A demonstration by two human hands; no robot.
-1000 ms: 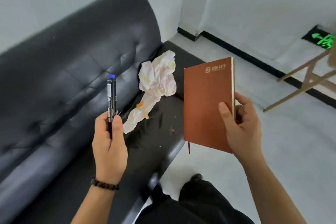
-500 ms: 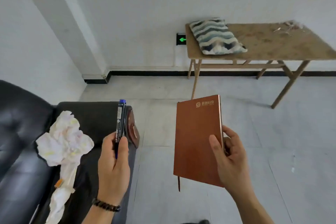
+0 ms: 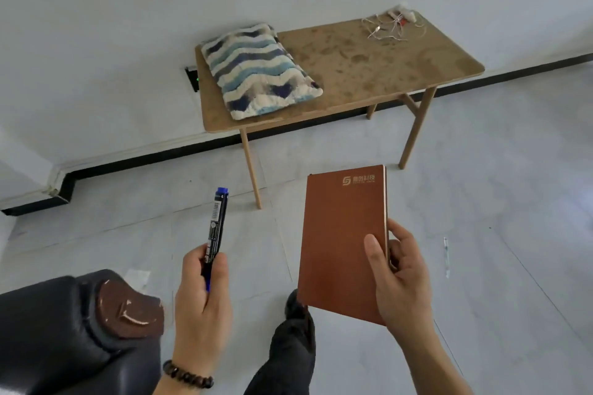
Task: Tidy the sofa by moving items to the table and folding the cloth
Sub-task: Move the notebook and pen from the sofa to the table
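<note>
Swung off the sofa seat and round to face the light-brown wooden table [image 3: 378,64] by the far wall, glimpsed a second ago only as a leg at the right edge. Kept just the rounded arm of the black leather sofa [image 3: 57,337] in view at near left. Lost the crumpled white cloth from sight, so folding judged not yet started.

Noted a wavy blue-and-white striped cushion [image 3: 256,69] lying on the table's left end.

Carried upright, near and well short of the table: a flat rust-brown notebook [image 3: 340,244], closed, cover smooth and plain but for a pale logo near the top. Pinched along its right edge by the right hand [image 3: 402,282], thumb on the cover, fingers behind. Gripped in the left hand [image 3: 201,298], fingers curled round the lower half: a slim black marker pen [image 3: 217,224], blue cap upward. Same holds as a second ago. Judged mid-carry, nothing yet set down.

Smallest, at the table's far right corner: a tangle of pale cables [image 3: 390,27], with bare top between it and the cushion, probably room enough for both carried items.
</note>
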